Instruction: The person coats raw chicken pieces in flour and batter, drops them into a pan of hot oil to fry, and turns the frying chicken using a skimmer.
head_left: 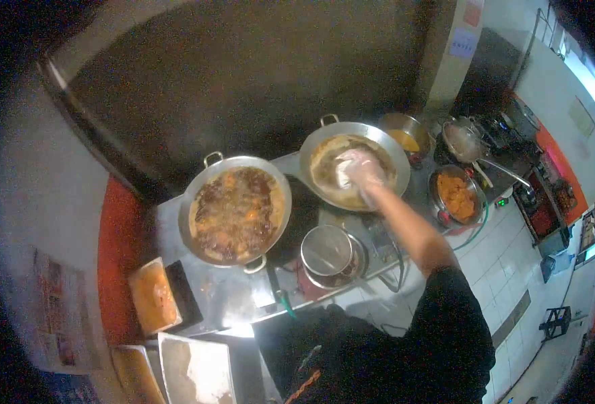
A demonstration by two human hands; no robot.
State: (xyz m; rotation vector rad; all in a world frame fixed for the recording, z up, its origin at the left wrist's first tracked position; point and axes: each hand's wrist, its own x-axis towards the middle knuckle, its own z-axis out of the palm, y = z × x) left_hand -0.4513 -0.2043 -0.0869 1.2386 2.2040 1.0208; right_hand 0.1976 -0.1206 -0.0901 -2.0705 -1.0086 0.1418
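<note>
My right hand [367, 170], in a clear plastic glove, is over the right-hand wok [397, 156]. A pale, flour-coated piece of food [343, 174] shows at its fingers, which look closed around it, though the view is blurred. Light foam rings the oil [346, 196] below the hand. My left hand is out of view. To the left stands a second two-handled wok [188, 237], full of bubbling dark oil with browned pieces [238, 209] in it.
A round strainer [326, 250] rests on a pot in front. At right are a bowl of fried pieces [456, 196], a pot with yellow liquid [405, 140] and a long-handled skimmer [503, 170]. Trays with orange batter [154, 297] and white flour [210, 370] stand at left.
</note>
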